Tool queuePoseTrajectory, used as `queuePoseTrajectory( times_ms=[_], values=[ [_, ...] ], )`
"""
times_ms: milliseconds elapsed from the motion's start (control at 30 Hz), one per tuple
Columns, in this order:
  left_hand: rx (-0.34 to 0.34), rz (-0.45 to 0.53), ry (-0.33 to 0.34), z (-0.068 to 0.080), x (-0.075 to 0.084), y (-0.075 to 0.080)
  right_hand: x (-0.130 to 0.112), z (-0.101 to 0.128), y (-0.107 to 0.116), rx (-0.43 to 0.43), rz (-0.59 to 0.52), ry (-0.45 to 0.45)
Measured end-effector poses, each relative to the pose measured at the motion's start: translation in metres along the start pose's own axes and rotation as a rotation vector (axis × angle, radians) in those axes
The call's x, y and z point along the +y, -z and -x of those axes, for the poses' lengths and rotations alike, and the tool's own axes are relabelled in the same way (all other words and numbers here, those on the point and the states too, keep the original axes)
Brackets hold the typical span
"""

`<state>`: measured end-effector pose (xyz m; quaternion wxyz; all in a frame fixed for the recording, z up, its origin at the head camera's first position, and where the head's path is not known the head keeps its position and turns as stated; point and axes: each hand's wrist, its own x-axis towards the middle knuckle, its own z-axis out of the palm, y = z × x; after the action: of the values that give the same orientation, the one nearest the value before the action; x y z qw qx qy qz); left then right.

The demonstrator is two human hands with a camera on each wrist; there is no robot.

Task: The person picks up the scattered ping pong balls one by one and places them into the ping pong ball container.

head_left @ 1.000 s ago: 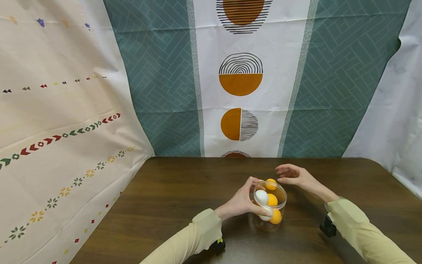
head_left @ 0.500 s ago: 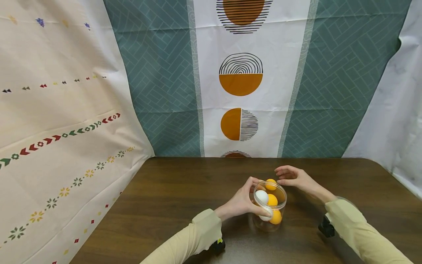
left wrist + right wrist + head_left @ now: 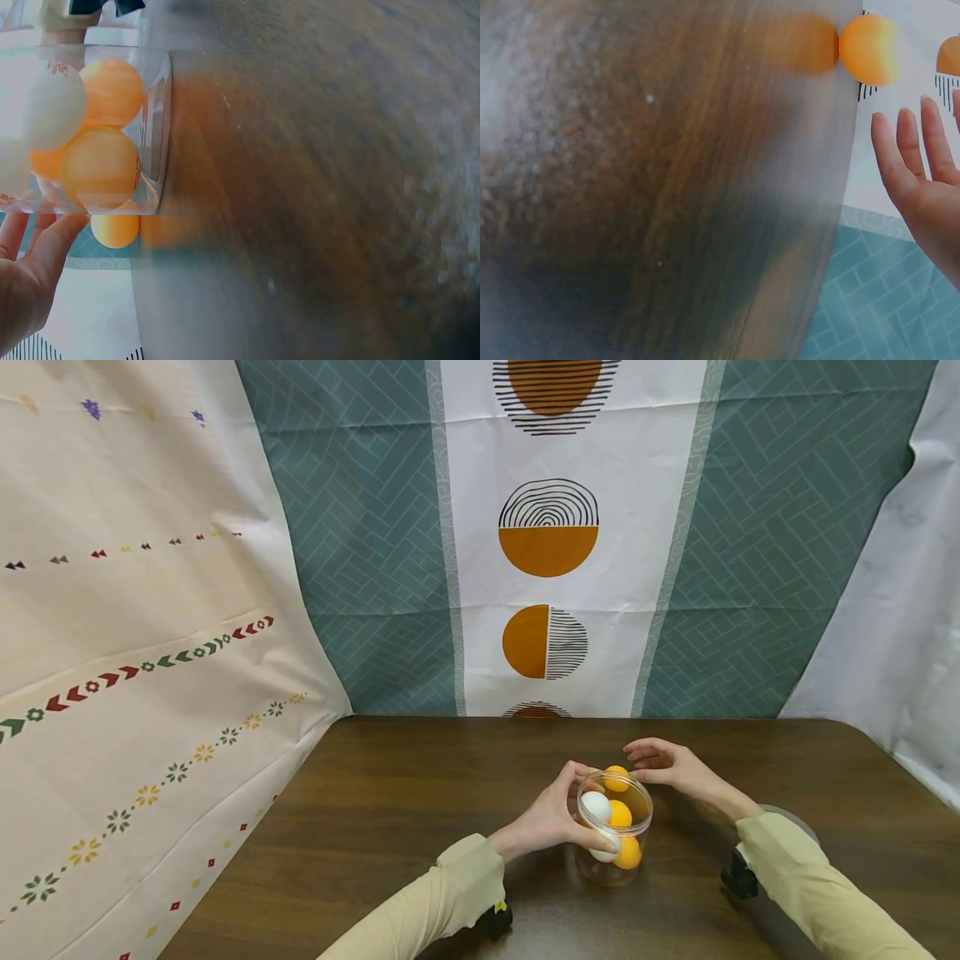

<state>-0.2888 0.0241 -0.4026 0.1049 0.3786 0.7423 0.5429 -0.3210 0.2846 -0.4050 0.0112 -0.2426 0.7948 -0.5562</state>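
Observation:
A clear round jar [image 3: 613,868] stands on the table with several table tennis balls inside, among them a white ball [image 3: 596,807] and an orange ball [image 3: 627,853]. My left hand [image 3: 551,818] grips the jar from its left side, thumb in front and fingers round the back. Just behind the jar, a loose orange table tennis ball [image 3: 870,50] rests on the tabletop. My right hand [image 3: 671,766] hovers beside that ball on its right, fingers spread and gently bent, with nothing held. A gap shows between its fingertips and the ball in the right wrist view.
The dark wooden table [image 3: 420,777] reaches back to a patterned hanging cloth [image 3: 375,568]. A clear round rim [image 3: 795,818] shows on the table, partly hidden under the right sleeve. Each wrist carries a black camera.
My right hand and forearm have shifted slightly left and down toward the loose ball, uncovering more of the clear rim. My left hand and the jar have kept still.

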Motion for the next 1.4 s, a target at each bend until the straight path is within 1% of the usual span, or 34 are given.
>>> queuePoseTrajectory(
  times_ms=[167, 367, 700, 933, 1100, 1267, 1400],
  values=[
    [0.002, 0.000, 0.007, -0.0003, 0.0005, 0.0001, 0.0036, -0.0013, 0.0008, -0.009, 0.031, -0.008],
    [-0.004, 0.006, -0.009, -0.0007, -0.0010, -0.0001, 0.0049, -0.0029, -0.0002, -0.001, 0.079, -0.019],
    [0.000, 0.007, -0.021, -0.0008, -0.0017, 0.0003, 0.0050, -0.0057, -0.0012, -0.040, 0.062, -0.007],
    [0.012, 0.003, -0.019, -0.0006, -0.0015, -0.0004, 0.0055, -0.0065, -0.0026, -0.048, 0.090, 0.033],
    [0.017, -0.011, -0.020, -0.0007, -0.0022, -0.0009, 0.0045, -0.0073, -0.0032, -0.053, 0.093, 0.026],
    [0.020, -0.020, -0.026, -0.0008, -0.0024, -0.0016, 0.0075, -0.0094, -0.0040, -0.063, 0.120, 0.016],
    [0.017, -0.014, -0.023, -0.0009, -0.0017, -0.0015, 0.0064, -0.0094, -0.0047, -0.067, 0.128, 0.015]
  ],
)
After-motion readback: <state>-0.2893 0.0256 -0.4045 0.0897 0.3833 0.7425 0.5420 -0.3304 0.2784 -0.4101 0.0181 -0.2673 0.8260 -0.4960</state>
